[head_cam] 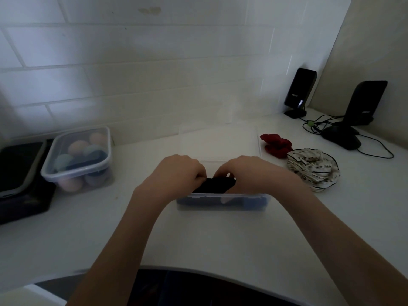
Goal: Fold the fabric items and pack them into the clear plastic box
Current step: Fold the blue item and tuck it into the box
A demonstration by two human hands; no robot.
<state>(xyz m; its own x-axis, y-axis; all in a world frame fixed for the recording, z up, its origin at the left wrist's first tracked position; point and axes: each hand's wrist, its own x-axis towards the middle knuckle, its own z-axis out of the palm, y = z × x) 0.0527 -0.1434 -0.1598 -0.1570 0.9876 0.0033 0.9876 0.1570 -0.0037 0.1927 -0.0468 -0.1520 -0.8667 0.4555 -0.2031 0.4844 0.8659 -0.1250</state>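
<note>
Both hands on black fabric
Left hand (181, 171) and right hand (245, 173) pinch black fabric (213, 185) over clear box (223, 203) mid-bench

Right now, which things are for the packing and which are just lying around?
For packing: black fabric gripped by left hand and right hand, clear box, red fabric, striped fabric.
Lying about: egg tub, speakers, mouse.

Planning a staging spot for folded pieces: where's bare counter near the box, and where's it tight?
Bare white counter lies between the clear plastic box and the near edge, and between that box and the lidded clear container of pastel balls. Crowded to the right: red crumpled fabric, white patterned fabric, black speakers and cables.
</note>
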